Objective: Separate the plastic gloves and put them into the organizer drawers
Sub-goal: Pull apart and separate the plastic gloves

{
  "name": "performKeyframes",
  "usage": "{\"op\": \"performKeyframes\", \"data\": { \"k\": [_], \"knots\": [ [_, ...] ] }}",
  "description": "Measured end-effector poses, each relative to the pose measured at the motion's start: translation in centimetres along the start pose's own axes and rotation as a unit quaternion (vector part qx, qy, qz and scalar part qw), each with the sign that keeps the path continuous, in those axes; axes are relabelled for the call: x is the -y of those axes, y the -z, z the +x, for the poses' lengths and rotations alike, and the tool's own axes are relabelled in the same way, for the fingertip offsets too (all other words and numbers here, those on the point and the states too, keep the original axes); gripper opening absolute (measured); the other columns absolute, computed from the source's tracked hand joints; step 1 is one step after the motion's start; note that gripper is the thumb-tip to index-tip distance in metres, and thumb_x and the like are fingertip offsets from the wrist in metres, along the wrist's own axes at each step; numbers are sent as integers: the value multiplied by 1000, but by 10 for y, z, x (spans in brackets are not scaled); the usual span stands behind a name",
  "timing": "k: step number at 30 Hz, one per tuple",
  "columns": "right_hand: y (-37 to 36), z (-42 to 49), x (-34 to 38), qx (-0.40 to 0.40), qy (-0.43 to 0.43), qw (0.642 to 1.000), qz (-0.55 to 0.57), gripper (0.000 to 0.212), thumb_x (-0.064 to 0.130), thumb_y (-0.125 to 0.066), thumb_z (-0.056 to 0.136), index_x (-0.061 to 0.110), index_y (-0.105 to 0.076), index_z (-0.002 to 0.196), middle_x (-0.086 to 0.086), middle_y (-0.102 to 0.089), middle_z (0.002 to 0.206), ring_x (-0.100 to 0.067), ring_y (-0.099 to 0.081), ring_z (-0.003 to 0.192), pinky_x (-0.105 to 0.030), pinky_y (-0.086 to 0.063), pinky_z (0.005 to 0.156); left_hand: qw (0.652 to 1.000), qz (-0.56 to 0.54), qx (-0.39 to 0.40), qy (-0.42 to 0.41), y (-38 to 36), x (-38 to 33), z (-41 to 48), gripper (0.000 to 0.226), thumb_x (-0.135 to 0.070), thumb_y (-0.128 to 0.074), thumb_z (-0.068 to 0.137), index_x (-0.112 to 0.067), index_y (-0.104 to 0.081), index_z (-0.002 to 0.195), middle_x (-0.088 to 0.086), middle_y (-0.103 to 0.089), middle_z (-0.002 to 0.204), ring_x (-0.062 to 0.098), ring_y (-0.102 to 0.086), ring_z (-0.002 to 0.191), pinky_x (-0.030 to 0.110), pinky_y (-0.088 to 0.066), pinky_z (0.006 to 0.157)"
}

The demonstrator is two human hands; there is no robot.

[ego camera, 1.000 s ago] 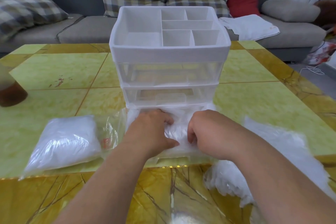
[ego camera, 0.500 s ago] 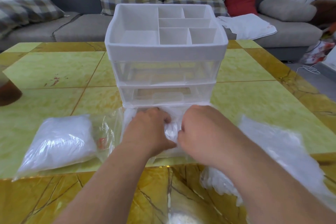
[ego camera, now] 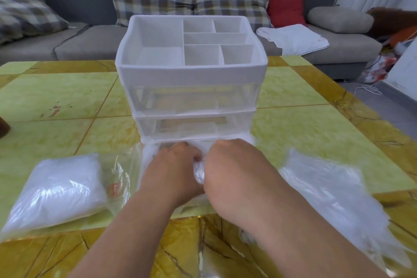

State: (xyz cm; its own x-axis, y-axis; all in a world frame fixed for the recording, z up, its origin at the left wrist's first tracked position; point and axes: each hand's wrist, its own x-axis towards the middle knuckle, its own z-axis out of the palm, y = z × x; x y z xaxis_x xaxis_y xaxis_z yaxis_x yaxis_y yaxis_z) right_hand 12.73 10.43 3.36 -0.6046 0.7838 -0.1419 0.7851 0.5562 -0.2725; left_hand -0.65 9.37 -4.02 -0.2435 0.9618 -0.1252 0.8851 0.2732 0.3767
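While both hands are sunk into the pulled-out bottom drawer [ego camera: 144,165] of the organizer [ego camera: 191,74], the step in hand looks to be the stowing one: a batch is being packed down, not peeled apart. The left hand [ego camera: 173,171] sits knuckles-up with its fingers curled down into the crinkled plastic. The right hand [ego camera: 234,169] lies just beside it, its fingers folded under and mostly hidden by the back of the hand. Between the two a wad of gloves [ego camera: 199,171] bulges up, pinched from either side, so both hands appear closed on it and not spread flat. More white plastic fills the drawer around them. Above, the middle drawer [ego camera: 191,127] and the top drawer [ego camera: 191,101] are pushed in and seem to hold no gloves, though their clear fronts blur what is inside. A loose heap of gloves [ego camera: 327,192] lies on the table [ego camera: 56,97] to the right of the right forearm, and a bagged packet of gloves [ego camera: 56,189] lies to the left, apart from the drawer. I judge the task early to midway. The next move calls for letting the wad go and lifting both hands clear. Then the person can either slide the drawer shut by its front lip or reach right to tease another batch off the heap. The thin film is likely to cling and spring up, so it wants a firm press before release.
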Motion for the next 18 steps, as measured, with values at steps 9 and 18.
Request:
{"op": "performKeyframes", "data": {
  "k": [9,18],
  "knots": [
    [-48,41,-18,65,-73,994,-47,57,14,-56,92,-4,-40,143,-26,-36,149,-33,-26,145,-35,-29,119,999,-6,-33,-6,-5,6,2,45,-55,-78,59,-37,-66,99,-14,-61,106,16,-59,103,31,-51,86],
    [-14,13,-18,47,-21,998,36,31,6,-46,98,0,-52,128,-9,-46,131,-26,-45,127,-27,-41,89,999,27,-40,-15,-9,8,4,51,-56,-82,58,-38,-65,103,-14,-57,103,16,-57,102,29,-49,88]
  ]
}}
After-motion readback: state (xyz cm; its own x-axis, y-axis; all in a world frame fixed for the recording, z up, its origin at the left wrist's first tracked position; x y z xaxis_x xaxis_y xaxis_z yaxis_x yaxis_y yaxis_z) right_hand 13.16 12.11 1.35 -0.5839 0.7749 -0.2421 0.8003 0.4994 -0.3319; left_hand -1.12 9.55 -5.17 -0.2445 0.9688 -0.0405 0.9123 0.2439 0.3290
